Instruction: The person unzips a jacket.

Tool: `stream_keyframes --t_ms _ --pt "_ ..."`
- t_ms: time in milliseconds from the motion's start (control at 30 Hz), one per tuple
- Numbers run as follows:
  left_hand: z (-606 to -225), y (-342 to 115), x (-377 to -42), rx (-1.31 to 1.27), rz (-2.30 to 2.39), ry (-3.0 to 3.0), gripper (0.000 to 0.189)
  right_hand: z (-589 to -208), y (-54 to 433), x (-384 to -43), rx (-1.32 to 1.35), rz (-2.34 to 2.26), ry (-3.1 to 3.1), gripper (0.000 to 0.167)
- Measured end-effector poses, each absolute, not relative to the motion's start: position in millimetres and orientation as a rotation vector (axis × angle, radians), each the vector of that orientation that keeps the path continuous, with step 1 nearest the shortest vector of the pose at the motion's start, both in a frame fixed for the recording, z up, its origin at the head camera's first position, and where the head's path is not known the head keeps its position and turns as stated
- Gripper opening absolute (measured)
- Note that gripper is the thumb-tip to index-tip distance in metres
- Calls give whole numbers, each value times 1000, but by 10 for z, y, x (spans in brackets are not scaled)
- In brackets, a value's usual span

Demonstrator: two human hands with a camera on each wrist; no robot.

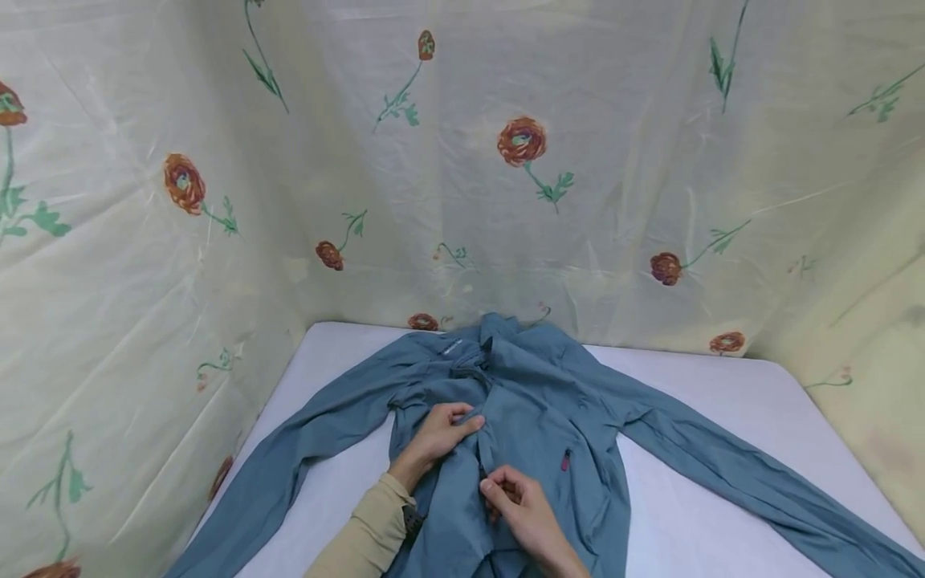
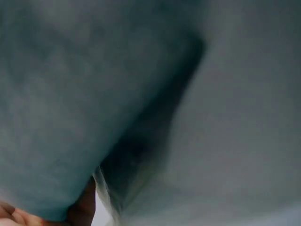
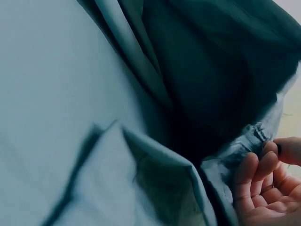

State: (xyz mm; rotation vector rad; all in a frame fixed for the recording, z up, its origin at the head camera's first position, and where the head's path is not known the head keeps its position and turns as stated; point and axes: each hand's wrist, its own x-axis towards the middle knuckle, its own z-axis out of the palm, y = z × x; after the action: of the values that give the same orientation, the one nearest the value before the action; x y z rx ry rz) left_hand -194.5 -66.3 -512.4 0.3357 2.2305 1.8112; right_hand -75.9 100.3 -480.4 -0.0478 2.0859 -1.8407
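A blue-grey jacket [image 1: 535, 401] lies spread out front up, with its collar at the far side and both sleeves stretched outward. My left hand [image 1: 439, 433] pinches the jacket's front edge between thumb and fingers, about mid-chest. Lower down the same front opening, my right hand [image 1: 526, 507] pinches a small dark zipper pull [image 1: 482, 474] with thumb and forefinger, its other fingers curled. In the right wrist view, the right hand [image 3: 270, 183] is at the fabric edge. Mostly blurred cloth fills the left wrist view, with part of the left hand [image 2: 33, 219] in its lower corner.
The jacket lies on a white-covered table [image 1: 694, 385]. A flower-printed curtain [image 1: 448, 185] encloses the back and both sides. A red zipper tab [image 1: 566, 460] marks a pocket on the jacket's right side. The left wrist wears a dark band [image 1: 413, 522] below a beige sleeve [image 1: 368, 530].
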Motion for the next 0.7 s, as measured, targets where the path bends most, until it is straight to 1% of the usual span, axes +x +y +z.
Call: stream_keyframes --t_ms 700 --pt "-5171 -717 -2092 477 1724 2410 24 -4782 1034 -675 -64 -1833 2050 29"
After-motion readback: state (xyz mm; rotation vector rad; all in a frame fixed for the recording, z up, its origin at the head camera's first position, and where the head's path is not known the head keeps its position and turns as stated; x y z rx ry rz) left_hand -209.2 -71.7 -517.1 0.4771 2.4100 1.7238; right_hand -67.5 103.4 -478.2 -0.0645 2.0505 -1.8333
